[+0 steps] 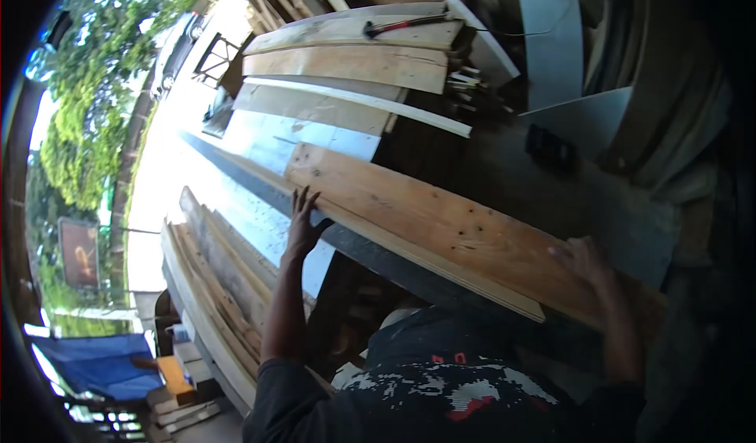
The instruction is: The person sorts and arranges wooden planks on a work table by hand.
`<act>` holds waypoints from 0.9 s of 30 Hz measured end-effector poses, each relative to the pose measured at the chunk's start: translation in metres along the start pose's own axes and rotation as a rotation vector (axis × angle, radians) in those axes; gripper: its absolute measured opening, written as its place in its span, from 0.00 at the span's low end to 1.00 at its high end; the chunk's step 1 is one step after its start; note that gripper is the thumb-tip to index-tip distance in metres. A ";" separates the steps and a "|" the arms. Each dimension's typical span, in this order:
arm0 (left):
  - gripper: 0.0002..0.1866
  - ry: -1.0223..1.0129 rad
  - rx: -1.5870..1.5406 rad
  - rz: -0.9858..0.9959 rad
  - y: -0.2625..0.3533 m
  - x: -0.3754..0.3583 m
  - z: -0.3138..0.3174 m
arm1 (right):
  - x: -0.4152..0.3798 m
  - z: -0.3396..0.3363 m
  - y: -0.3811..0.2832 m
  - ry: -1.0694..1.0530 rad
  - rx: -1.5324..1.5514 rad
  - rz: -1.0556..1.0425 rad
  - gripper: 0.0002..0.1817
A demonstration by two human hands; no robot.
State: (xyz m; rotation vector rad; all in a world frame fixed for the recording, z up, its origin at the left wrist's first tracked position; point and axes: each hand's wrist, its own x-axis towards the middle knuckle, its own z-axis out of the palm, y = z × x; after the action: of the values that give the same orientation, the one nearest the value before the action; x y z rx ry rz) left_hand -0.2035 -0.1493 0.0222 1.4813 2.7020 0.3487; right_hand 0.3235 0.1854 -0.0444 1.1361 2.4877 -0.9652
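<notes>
A wide, knotty wooden plank [449, 218] lies at a slant in front of me, with dark holes and marks on its face. Along its near edge runs a long, narrow wooden strip [441, 266], beside a dark straight bar [370, 262]. My left hand [303, 222] rests on the strip near the plank's far end, its fingers stretched and thumb spread. Toward the near right end, my right hand [581, 260] grips the plank at its edge with bent fingers; the fingertips are partly hidden.
Several boards [346, 65] lie beyond, with a red-handled hammer [405, 25] on top. A white strip [378, 106] crosses them. More planks [213, 278] are stacked at left. White panels [551, 49] lean at the back right, near a dark object [550, 148] on the floor.
</notes>
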 end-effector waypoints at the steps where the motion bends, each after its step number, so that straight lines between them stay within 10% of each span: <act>1: 0.42 -0.003 0.009 0.004 0.002 0.001 -0.001 | -0.002 -0.003 -0.004 0.013 0.001 -0.026 0.36; 17: 0.25 -0.270 0.119 -0.013 0.071 0.079 -0.017 | -0.004 -0.012 -0.013 -0.067 0.030 0.018 0.33; 27: 0.44 -0.622 0.172 0.066 0.117 0.112 0.070 | 0.001 0.001 -0.009 0.011 0.136 -0.006 0.32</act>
State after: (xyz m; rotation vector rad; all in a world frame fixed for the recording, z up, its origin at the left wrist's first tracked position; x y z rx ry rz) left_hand -0.1574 0.0177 -0.0122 1.4142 2.2251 -0.3074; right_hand 0.3160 0.1810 -0.0418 1.1774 2.4678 -1.1481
